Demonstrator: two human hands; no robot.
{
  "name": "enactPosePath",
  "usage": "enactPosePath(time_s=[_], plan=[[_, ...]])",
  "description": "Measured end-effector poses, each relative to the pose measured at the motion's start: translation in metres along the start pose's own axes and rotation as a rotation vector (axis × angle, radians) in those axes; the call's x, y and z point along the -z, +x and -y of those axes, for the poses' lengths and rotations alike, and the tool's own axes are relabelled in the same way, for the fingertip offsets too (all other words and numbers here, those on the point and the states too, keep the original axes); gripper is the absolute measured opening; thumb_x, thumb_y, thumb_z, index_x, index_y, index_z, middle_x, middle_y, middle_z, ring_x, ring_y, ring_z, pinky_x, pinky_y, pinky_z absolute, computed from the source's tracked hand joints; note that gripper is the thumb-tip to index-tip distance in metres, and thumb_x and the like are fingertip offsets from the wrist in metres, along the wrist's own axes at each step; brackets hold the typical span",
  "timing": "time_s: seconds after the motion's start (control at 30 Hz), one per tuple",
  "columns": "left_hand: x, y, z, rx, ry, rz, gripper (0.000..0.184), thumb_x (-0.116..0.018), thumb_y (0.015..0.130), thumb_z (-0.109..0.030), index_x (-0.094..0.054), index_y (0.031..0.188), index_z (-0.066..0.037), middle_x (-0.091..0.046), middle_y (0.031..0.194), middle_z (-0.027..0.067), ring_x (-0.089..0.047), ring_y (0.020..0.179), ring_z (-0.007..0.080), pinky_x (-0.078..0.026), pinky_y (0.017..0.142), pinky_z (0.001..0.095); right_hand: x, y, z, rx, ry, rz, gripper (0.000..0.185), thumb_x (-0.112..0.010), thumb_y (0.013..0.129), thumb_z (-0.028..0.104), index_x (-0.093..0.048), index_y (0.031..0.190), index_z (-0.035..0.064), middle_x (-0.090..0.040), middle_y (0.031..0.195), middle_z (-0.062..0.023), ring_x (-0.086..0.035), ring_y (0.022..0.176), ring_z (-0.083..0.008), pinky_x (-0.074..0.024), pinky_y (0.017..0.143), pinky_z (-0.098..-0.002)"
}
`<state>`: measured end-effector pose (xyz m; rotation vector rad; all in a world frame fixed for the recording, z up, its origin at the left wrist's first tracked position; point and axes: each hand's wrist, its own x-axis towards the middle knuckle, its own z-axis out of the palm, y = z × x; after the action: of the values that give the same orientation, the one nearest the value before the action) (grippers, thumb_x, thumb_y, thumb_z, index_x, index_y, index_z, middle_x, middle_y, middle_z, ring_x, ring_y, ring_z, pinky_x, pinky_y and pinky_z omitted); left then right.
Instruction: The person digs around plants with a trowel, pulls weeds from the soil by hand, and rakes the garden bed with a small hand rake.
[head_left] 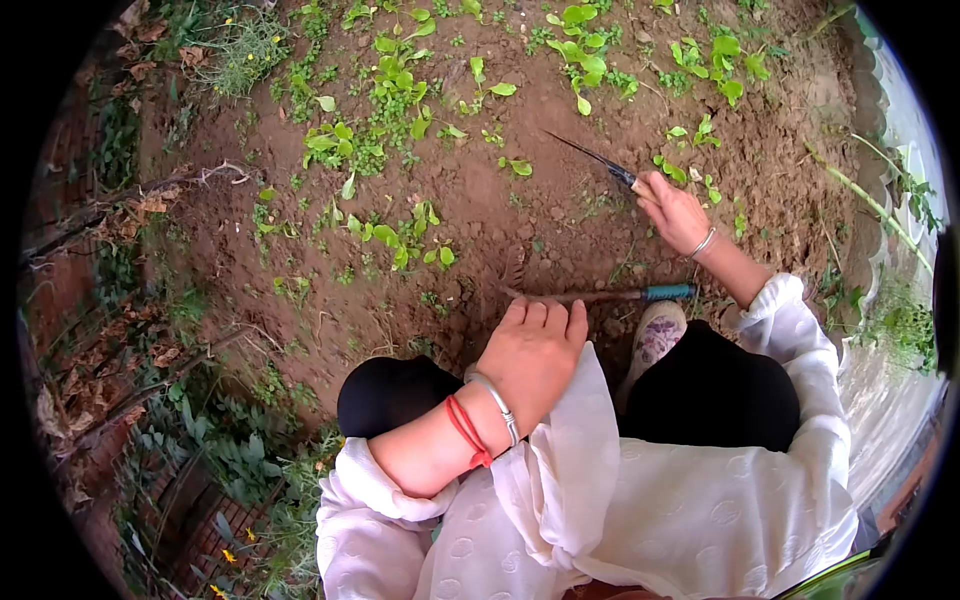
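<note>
A bed of brown soil (480,190) fills the ground ahead, its scattered green seedlings (393,75) too many to count surely. Two knees in black and one flowered shoe (657,340) show below, with two white sleeves pushed up the forearms. The left forearm reaches inward across the near knee; the left hand (533,345) is palm down, fingers close together and pointing forward, and whether they grip anything underneath I cannot tell. The right hand (677,212) extends forward, its fingers closed around the handle of one knife (618,172). One teal-handled tool (610,295) lies crosswise on the soil, just beyond the left fingertips. The knife's dark blade points forward-left over bare soil, between seedlings. Each wrist wears one silver bangle (507,414); the left adds one red cord (466,430).
</note>
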<state>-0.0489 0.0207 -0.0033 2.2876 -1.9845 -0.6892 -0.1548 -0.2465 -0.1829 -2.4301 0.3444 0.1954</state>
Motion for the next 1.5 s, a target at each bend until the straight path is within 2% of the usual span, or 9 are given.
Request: enactPosePath(time_s=[0.17,0.23,0.37,0.53,0.63,0.73,0.97,1.2,1.5], plan=[[-0.001,0.006,0.022,0.088,-0.119,0.127,0.026,-0.058,0.081,-0.013,-0.06,0.104,-0.001,-0.06,0.087,0.0099,-0.061,0.088,0.0247,-0.049,0.078,0.0356,-0.033,0.017,0.022,-0.164,0.019,0.171,0.026,-0.053,0.092,0.021,-0.04,0.11,0.0078,-0.062,0.086,-0.0219,-0.06,0.081,-0.0419,-0.0472,0.068,-0.0499],[-0.013,0.008,0.042,0.219,-0.173,0.067,0.013,-0.062,0.082,-0.015,-0.058,0.082,-0.003,-0.062,0.083,0.012,-0.064,0.08,0.0291,-0.051,0.069,0.0406,-0.042,0.009,0.027,-0.116,0.121,0.139,0.028,-0.054,0.091,0.022,-0.039,0.111,0.0073,-0.062,0.082,-0.0236,-0.06,0.08,-0.0431,-0.0463,0.069,-0.0514],[-0.045,0.038,0.102,0.336,-0.27,0.145,0.011,-0.064,0.078,-0.014,-0.061,0.081,-0.004,-0.067,0.082,0.0144,-0.066,0.078,0.0328,-0.052,0.071,0.0437,-0.046,0.0,0.029,-0.166,0.258,0.023,0.028,-0.055,0.091,0.02,-0.041,0.111,0.0058,-0.062,0.083,-0.0231,-0.06,0.082,-0.0437,-0.0467,0.07,-0.0501],[-0.105,0.086,0.175,0.647,-0.295,-0.089,0.016,-0.067,0.078,-0.015,-0.066,0.088,-0.002,-0.068,0.087,0.015,-0.067,0.075,0.0295,-0.054,0.069,0.0382,-0.023,-0.006,0.021,-0.169,0.309,-0.06,0.026,-0.056,0.091,0.02,-0.044,0.11,0.0062,-0.062,0.082,-0.0219,-0.061,0.08,-0.0421,-0.0465,0.068,-0.0487],[-0.123,0.102,0.179,1.117,-1.029,-0.076,0.023,-0.069,0.081,-0.019,-0.066,0.089,0.002,-0.068,0.085,0.0138,-0.067,0.07,0.0228,-0.055,0.059,0.0341,-0.021,-0.016,0.019,-0.153,0.294,-0.018,0.026,-0.056,0.091,0.021,-0.045,0.108,0.0061,-0.062,0.08,-0.0213,-0.061,0.077,-0.0419,-0.0461,0.066,-0.0485],[-0.139,0.117,0.162,1.151,-1.063,-0.094,0.033,-0.071,0.081,-0.024,-0.064,0.09,0.007,-0.066,0.083,0.0125,-0.066,0.061,0.0189,-0.052,0.048,0.0293,-0.023,-0.026,0.019,-0.17,0.26,0.036,0.025,-0.056,0.091,0.022,-0.045,0.107,0.0056,-0.062,0.079,-0.0216,-0.061,0.077,-0.0423,-0.0461,0.066,-0.0489],[-0.159,0.128,0.155,1.227,-1.14,-0.297,0.021,-0.067,0.085,-0.017,-0.059,0.082,0.002,-0.06,0.062,0.0065,-0.06,0.046,0.0153,-0.043,0.037,0.0275,-0.049,-0.034,0.03,-0.204,0.372,0.094,0.024,-0.054,0.093,0.022,-0.044,0.103,0.0028,-0.061,0.079,-0.0244,-0.06,0.079,-0.0446,-0.0466,0.068,-0.0491],[-0.143,0.122,0.167,1.236,-1.295,-0.478,0.016,-0.062,0.087,-0.014,-0.056,0.078,-0.003,-0.061,0.063,0.0066,-0.059,0.044,0.0153,-0.043,0.036,0.0268,-0.071,0.009,0.048,-0.152,0.418,0.07,0.025,-0.053,0.093,0.023,-0.042,0.1,0.002,-0.061,0.08,-0.0258,-0.06,0.079,-0.0446,-0.0458,0.067,-0.05],[-0.149,0.118,0.173,1.217,-1.405,-0.497,0.016,-0.059,0.09,-0.015,-0.053,0.081,-0.003,-0.065,0.069,0.0112,-0.062,0.049,0.0182,-0.044,0.037,0.0277,-0.045,-0.005,0.038,-0.204,0.387,-0.017,0.024,-0.054,0.093,0.024,-0.046,0.104,0.0036,-0.061,0.078,-0.0209,-0.062,0.076,-0.0397,-0.0462,0.066,-0.0468]])
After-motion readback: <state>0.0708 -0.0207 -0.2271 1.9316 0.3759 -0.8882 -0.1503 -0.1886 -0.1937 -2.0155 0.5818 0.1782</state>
